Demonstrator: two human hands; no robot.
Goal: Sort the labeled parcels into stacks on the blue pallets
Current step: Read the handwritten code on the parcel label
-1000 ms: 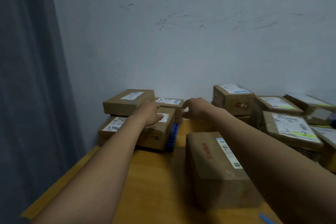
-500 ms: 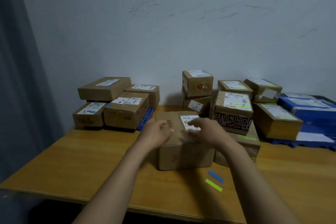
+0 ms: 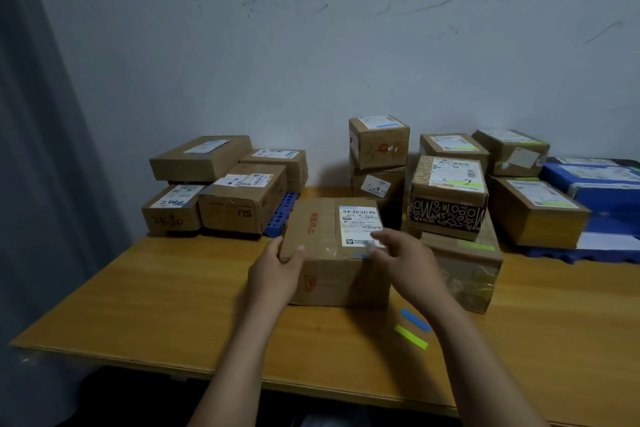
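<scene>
- The parcel (image 3: 332, 253) sits mid-table (image 3: 173, 305). The left hand (image 3: 277, 276) grips its near-left corner, and the right hand (image 3: 405, 262) rests loose fingers on its label (image 3: 358, 222).
- A taped box (image 3: 464, 270) crowds its right side, and a loaded blue pallet (image 3: 282, 211) stands back-left.

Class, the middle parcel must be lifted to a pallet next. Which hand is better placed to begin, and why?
Left, probably. The left hand clasps the near left corner of the parcel, thumb on top; the right hand only lies over the label, round no edge.
</scene>
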